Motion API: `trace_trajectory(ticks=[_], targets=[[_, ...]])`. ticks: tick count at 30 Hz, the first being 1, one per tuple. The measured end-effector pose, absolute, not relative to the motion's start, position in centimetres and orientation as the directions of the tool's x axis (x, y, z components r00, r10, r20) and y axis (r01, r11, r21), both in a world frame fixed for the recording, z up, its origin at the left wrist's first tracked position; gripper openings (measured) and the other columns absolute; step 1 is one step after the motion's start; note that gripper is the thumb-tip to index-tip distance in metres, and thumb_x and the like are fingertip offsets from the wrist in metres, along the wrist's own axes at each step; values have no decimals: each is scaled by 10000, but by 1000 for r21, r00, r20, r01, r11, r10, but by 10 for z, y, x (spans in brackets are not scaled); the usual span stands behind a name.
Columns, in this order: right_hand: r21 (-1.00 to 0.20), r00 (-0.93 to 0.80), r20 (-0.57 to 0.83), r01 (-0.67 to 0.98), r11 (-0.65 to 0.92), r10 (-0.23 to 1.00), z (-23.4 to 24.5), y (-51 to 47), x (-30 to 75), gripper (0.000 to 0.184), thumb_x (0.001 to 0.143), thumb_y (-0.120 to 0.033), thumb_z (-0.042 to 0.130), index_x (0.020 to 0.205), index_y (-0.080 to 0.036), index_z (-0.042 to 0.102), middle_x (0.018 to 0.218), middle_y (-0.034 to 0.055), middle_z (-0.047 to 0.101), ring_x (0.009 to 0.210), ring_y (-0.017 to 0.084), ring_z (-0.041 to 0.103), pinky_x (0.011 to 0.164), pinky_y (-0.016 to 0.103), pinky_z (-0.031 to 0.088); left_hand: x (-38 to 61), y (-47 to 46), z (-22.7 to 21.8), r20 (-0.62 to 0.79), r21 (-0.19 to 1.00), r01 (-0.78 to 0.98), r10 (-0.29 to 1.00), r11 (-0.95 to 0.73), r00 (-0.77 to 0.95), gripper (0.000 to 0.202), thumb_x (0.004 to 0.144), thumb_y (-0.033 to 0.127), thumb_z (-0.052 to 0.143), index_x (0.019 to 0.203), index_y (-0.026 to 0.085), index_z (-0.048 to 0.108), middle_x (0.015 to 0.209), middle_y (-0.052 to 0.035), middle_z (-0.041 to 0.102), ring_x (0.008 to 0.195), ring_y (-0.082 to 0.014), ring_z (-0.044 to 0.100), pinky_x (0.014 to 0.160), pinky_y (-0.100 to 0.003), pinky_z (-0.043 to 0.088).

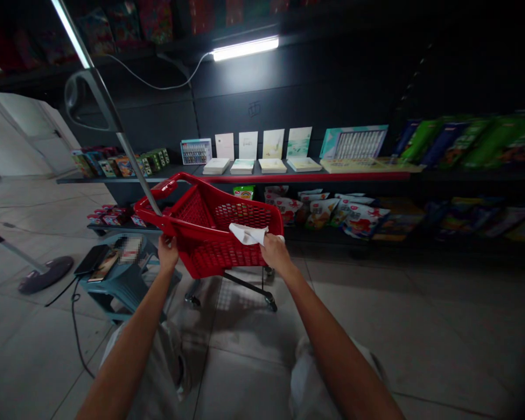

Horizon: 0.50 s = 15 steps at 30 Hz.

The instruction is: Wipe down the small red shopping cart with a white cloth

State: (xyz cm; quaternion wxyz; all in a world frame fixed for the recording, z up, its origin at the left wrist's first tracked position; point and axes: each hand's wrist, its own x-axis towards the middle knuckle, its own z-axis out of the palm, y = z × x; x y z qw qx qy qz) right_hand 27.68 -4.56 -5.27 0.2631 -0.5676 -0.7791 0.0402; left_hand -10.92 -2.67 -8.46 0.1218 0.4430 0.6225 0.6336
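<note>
A red plastic shopping cart basket on wheels stands tilted in front of me. My left hand is closed around the basket's near left rim, beside the grey handle pole that rises up to the left. My right hand is closed on a white cloth and presses it against the basket's near right rim. My knees in light trousers show at the bottom of the view.
Dark shelves along the back hold notebooks, cards and snack bags. A teal plastic stool with a phone and papers stands at the left. A fan base and a cable lie on the tiled floor at the left.
</note>
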Motion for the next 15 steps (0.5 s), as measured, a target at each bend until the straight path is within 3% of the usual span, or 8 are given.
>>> trace_trajectory(ticks=[3,6,9,10,12,15], targets=[[-335,-206,350,883,327,914,-53,-51,273,375,987,-142,428,1264,-96,676,1101,193,706,1049,276,638,933,358,414,-101,-37,-75,430,870,483,639,-104,-638,478,874,324,669,1306,168,538,1317,-177,623,1289,-302,596,1169,-521,421],[-278,-189,334,916,288,923,-51,-56,263,332,994,-154,431,1208,-91,677,1077,182,710,1026,263,651,923,356,409,-73,-57,-70,391,850,525,622,39,-678,715,927,370,605,1535,107,336,1592,-261,366,1496,-337,404,1253,-529,301],[-224,-172,313,942,249,934,-50,-60,253,280,997,-174,451,1145,-95,676,1067,170,716,1026,254,661,920,354,405,-29,-80,-71,438,725,688,756,24,-487,862,971,466,527,1639,96,126,1727,-233,65,1591,-338,209,1287,-476,243],[-214,-170,310,946,243,935,-49,-60,250,272,1003,-192,456,1134,-95,674,1075,172,717,1041,254,661,925,353,404,-15,-85,-72,419,704,710,806,2,-418,893,976,505,509,1652,109,79,1738,-209,32,1602,-330,164,1293,-466,228],[-205,-174,302,948,242,937,-47,-62,246,273,1011,-220,459,1131,-93,670,1090,178,717,1064,252,660,933,349,406,10,-90,-72,314,742,670,879,10,-360,909,994,585,428,1656,97,41,1738,-205,24,1610,-307,115,1299,-443,210],[-218,-187,284,943,253,940,-44,-63,245,281,1015,-222,450,1149,-99,665,1104,174,722,1063,243,667,939,341,414,35,-78,-63,119,831,536,894,149,-432,1021,961,712,372,1642,35,23,1721,-249,-38,1608,-309,-1,1304,-423,158]])
